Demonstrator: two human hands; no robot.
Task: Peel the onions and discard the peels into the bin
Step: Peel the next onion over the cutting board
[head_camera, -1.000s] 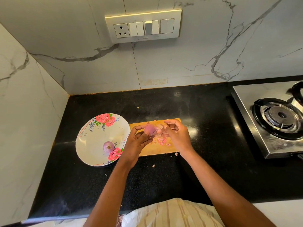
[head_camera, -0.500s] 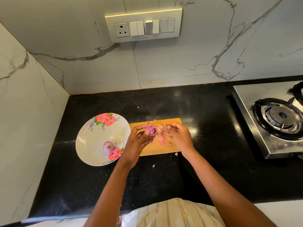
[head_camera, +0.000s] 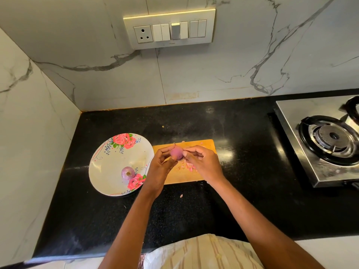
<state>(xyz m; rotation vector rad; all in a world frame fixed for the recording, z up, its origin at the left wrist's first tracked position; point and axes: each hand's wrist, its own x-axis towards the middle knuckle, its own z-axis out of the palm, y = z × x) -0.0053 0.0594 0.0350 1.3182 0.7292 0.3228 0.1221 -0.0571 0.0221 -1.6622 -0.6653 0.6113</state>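
Two onions (head_camera: 177, 153) (head_camera: 127, 172), one plate (head_camera: 108, 167), one cutting board (head_camera: 202, 145), one burner (head_camera: 333, 137).

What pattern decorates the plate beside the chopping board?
Pink roses with green leaves on the white plate, seen in the head view.

Both hands (head_camera: 161, 167) (head_camera: 204, 164) hold a purple onion (head_camera: 177, 153) over the cutting board (head_camera: 206, 145).

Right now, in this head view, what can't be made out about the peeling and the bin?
- Bin: none shows in the head view.
- Onion: partly covered by the left hand and right hand, so how much skin remains is unclear.
- Right hand's fingertips: too small to tell whether they pinch peel.
- Stove: cut off by the right edge.
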